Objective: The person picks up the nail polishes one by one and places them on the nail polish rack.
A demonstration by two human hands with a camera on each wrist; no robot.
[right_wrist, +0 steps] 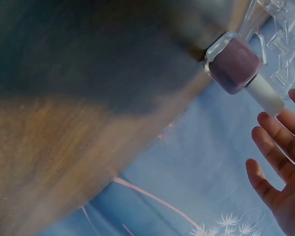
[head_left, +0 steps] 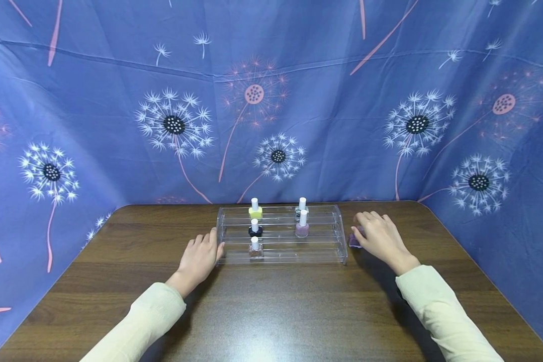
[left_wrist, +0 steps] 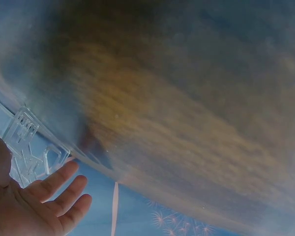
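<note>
A clear, tiered acrylic rack (head_left: 280, 255) stands toward the back of the table. At its left end is my left hand (head_left: 198, 259), with fingers extended along the side panel and the thumb by the front corner. Off the rack's right end, a purple nail polish bottle (right_wrist: 234, 65) with a white cap (right_wrist: 265, 95) stands on the table. My right hand (head_left: 380, 237) reaches over this bottle and partly hides it in the head view. From the right wrist, the fingers (right_wrist: 278, 142) look loosely spread, with the fingertips right at the cap.
In the rack's left part sit a yellow bottle (head_left: 255, 213), a black bottle (head_left: 255, 232) and a brownish glitter bottle (head_left: 255, 251), one per tier. Farther right are a lilac bottle (head_left: 302, 231) and a dark bottle (head_left: 297, 213). A blue dandelion-print cloth (head_left: 326, 146) hangs behind the wooden table (head_left: 280, 311).
</note>
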